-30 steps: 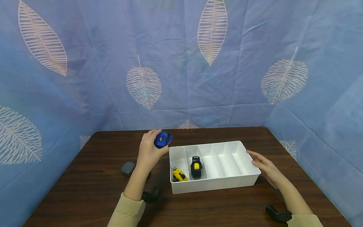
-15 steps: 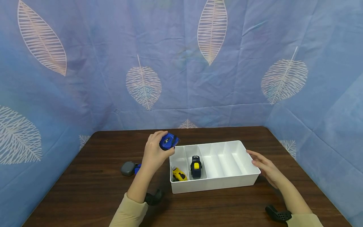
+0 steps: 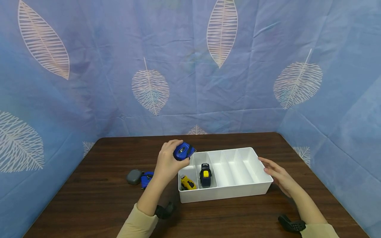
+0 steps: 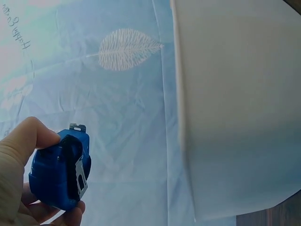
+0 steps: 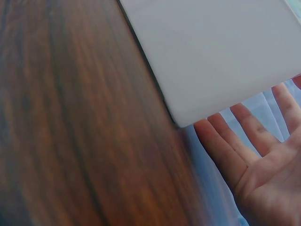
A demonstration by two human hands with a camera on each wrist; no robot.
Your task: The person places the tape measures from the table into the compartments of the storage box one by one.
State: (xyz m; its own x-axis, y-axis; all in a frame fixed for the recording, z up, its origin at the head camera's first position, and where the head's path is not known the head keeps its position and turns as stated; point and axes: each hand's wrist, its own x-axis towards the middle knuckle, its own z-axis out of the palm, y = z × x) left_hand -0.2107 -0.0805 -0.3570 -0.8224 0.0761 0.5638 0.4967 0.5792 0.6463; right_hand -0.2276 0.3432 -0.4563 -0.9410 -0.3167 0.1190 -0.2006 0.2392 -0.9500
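Note:
My left hand [image 3: 169,163] grips a blue tape measure [image 3: 184,151] above the leftmost compartment of a white divided box [image 3: 223,194]. In the left wrist view, thumb and fingers hold the tape measure [image 4: 59,172] from both sides, with its metal end tab showing. A yellow and black tool [image 3: 188,182], its kind unclear, lies in that leftmost compartment. One compartment over stands a dark tape measure [image 3: 205,175] with a yellow button. My right hand [image 3: 279,177] rests extended fingers against the box's right end; the right wrist view shows them spread along its wall [image 5: 225,56].
Left of the box, a grey rounded object [image 3: 134,177] and a blue and black object [image 3: 146,179] lie side by side on the dark wooden table [image 3: 89,198]. My left forearm stands close by the blue one. A blue leaf-print cloth [image 3: 178,66] hangs behind the table.
My left hand has carried the blue tape measure rightward and slightly down, over the box's left end. The blue object on the table has come out from behind my forearm. My right hand stays put.

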